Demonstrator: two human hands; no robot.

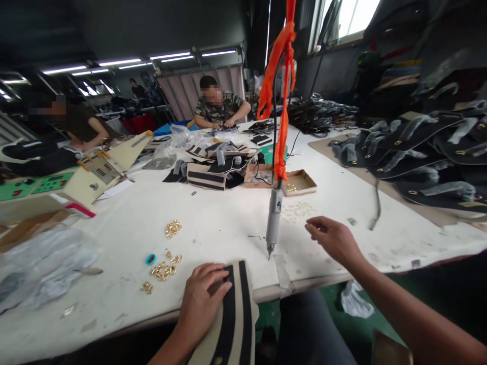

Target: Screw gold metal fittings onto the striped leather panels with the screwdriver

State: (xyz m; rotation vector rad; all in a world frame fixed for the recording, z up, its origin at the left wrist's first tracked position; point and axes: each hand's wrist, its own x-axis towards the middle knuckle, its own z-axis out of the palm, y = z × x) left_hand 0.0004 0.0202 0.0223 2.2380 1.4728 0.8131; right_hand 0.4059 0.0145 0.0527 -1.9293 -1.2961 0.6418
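My left hand (pixel 203 296) rests on a beige panel with black stripes (pixel 238 304), gripping its upper part where it lies over the table's front edge. A small dark piece shows near that thumb. My right hand (pixel 335 238) hovers over the table at the right, thumb and fingers pinched together; whatever lies between them is hidden or too small to name. Just beyond it are scattered small brass-coloured pieces (pixel 300 210). Between my hands hangs a grey electric screwdriver (pixel 273 218), bit pointing down. Gold metal fittings (pixel 163 271) lie in small piles left of the panel.
A blue ring-shaped item (pixel 150 259) sits beside the fittings. Cardboard trays (pixel 300 182) and stacked striped panels (pixel 207 177) stand farther back. Orange strips (pixel 281 101) hang above the screwdriver. Black pieces (pixel 403 147) are heaped at right; a machine (pixel 102 167) and co-workers are at left and back.
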